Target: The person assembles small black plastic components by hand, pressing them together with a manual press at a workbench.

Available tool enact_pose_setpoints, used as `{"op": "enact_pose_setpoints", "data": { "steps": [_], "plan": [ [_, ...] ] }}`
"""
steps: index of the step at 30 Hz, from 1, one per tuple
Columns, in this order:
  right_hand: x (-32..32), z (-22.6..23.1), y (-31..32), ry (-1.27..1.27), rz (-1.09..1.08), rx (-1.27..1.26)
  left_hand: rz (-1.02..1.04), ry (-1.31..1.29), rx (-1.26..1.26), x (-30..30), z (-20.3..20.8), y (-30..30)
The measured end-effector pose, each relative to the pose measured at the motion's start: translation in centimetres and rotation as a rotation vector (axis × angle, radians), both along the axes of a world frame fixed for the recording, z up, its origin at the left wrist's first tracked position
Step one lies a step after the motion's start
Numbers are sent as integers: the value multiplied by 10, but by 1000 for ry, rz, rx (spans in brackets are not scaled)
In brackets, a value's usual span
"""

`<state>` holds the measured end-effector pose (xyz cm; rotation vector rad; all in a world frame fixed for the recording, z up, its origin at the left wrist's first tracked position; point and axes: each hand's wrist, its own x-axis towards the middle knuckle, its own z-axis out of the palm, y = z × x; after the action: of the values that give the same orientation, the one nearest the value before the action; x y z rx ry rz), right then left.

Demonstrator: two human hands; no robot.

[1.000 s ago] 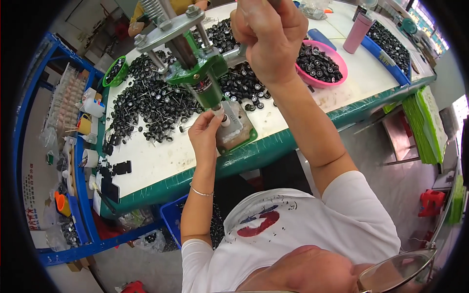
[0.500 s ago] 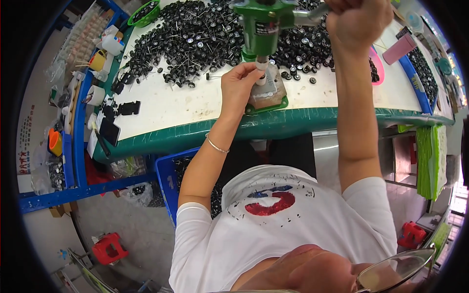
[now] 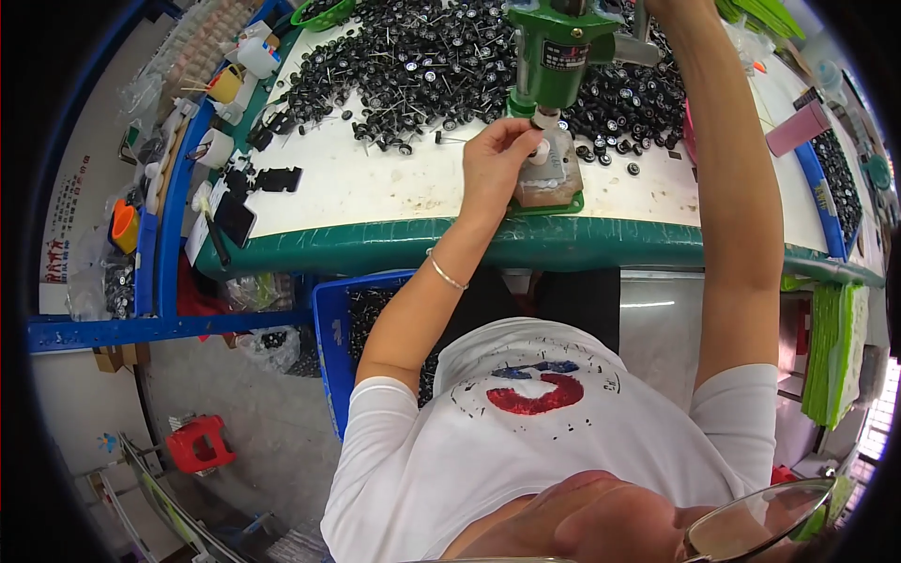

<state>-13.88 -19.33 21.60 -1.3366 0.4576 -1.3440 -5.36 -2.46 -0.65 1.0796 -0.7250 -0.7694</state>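
A green hand press (image 3: 554,70) stands on the white worktable, its ram above a short white post (image 3: 540,153) on the metal base plate (image 3: 554,183). My left hand (image 3: 496,164) is closed at the post, thumb and forefinger pinched together just under the ram. What they hold is too small and hidden to make out. At the top edge my right hand (image 3: 678,6) is mostly cut off beside the press lever (image 3: 642,49), so its fingers do not show. Behind the press lies a wide heap of small black wheels (image 3: 413,66), several on thin metal axles.
A green basket (image 3: 324,13) stands far left, near a blue rack (image 3: 169,225) with bottles and cups. On the right are a pink cylinder (image 3: 798,129) and a blue tray (image 3: 821,202) of black wheels. The table has a green padded edge (image 3: 450,246); a blue bin (image 3: 330,347) sits below.
My right hand has gone up toward the top edge, and the lever has swung upward with it. My left hand stays at the post. The whole view has shifted a little.
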Motion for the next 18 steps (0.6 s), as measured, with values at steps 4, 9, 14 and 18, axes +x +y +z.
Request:
{"op": "enact_pose_setpoints", "data": {
  "steps": [4, 9, 14, 18],
  "plan": [
    [-18, 0, -40, -172, 838, 598, 136, -339, 180, 36, -20, 23],
    [-31, -62, 9, 129, -146, -95, 133, -733, 512, 72, -35, 52],
    [-91, -179, 23, 535, -200, -135, 279, -897, 489, 78, -22, 43],
    [-91, -229, 54, 1011, -84, -475, 369, -1155, 903, 95, -11, 32]
  ]
}}
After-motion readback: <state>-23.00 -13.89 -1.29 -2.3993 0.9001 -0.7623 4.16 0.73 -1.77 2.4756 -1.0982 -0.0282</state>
